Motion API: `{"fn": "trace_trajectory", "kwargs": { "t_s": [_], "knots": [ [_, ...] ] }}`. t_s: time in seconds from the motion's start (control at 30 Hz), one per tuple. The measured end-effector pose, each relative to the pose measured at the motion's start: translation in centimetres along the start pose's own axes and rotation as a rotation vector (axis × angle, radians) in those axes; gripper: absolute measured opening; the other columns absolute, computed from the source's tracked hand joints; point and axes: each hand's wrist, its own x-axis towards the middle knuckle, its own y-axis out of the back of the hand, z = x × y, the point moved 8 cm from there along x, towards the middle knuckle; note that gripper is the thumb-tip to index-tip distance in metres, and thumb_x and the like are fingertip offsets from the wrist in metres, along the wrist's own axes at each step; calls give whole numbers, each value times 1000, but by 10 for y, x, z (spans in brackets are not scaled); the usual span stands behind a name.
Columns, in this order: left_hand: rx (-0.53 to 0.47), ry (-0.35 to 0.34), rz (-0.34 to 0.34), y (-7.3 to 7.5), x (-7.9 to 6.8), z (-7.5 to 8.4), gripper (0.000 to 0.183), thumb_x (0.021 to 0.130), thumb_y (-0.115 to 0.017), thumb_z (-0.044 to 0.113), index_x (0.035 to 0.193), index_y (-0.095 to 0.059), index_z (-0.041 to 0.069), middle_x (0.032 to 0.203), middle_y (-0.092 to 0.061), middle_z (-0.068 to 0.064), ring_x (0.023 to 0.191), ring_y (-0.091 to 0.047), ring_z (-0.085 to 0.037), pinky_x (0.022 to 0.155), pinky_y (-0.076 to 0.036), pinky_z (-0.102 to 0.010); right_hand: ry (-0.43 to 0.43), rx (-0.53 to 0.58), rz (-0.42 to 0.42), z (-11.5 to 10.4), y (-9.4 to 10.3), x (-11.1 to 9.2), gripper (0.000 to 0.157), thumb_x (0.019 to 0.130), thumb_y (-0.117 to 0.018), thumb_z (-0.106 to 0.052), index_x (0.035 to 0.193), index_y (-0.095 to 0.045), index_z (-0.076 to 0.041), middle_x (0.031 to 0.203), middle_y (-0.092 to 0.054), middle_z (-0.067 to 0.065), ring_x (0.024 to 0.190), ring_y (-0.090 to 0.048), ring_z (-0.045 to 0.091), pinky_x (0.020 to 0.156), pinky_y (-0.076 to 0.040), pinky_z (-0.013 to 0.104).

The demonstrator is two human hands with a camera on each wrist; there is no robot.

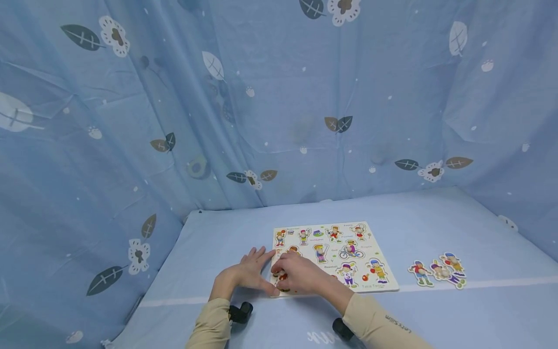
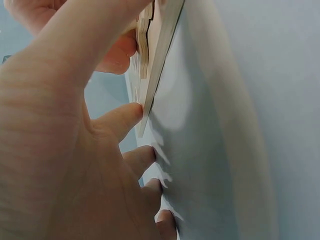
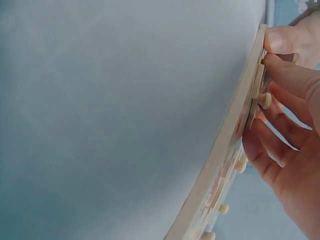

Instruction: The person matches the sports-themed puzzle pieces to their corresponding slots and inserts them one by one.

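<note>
A flat wooden puzzle board (image 1: 391, 286) printed with sports figures lies on the blue cloth. At its lower left, my right hand (image 1: 301, 274) pinches a puzzle piece (image 1: 282, 277) by its edges, low against the board. In the right wrist view the piece (image 3: 257, 85) shows a small round knob (image 3: 265, 100) between the fingers. My left hand (image 1: 246, 274) lies along the board's left edge with spread fingers, its thumb at the lower left corner. Index finger and thumb touch the board's edge; the other fingertips rest on the cloth. The right hand partly hides the piece.
Several figure pieces, among them a cyclist piece (image 1: 350, 249) and a baseball piece (image 1: 348, 274), sit on the board. To its right lie three loose pieces, one apart (image 1: 421, 273) and two overlapping (image 1: 451, 264). A blue patterned curtain (image 1: 301, 97) hangs behind.
</note>
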Motion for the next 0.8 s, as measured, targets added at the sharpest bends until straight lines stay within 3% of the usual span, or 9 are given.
{"fn": "trace_trajectory", "kwargs": {
  "t_s": [0.2, 0.47, 0.8],
  "knots": [
    [-2, -4, -5, -1, 2, -1, 111, 68, -83, 59, 157, -30, 19, 164, -19, -14, 151, -9, -39, 121, -15, -59, 25, 44, -8, -3, 1, -2, 27, 87, -76, -22, 113, -74, -17, 107, -66, -8, 104, -56, 9, 91, -50, 27],
    [-11, 9, -15, -2, 2, -1, 112, 67, -82, 60, 157, -29, 21, 164, -19, -13, 152, -8, -39, 122, -14, -59, -15, 58, -27, -1, 0, -4, 32, 86, -77, -23, 117, -72, -18, 109, -64, -10, 102, -53, 6, 88, -50, 25],
    [-7, 4, -9, 0, 1, -1, 111, 67, -82, 60, 157, -30, 21, 164, -20, -13, 152, -9, -39, 122, -14, -59, -6, -4, -23, -3, 2, -7, 33, 82, -78, -20, 115, -73, -17, 104, -64, -8, 94, -53, 5, 80, -50, 24]
  ]
}}
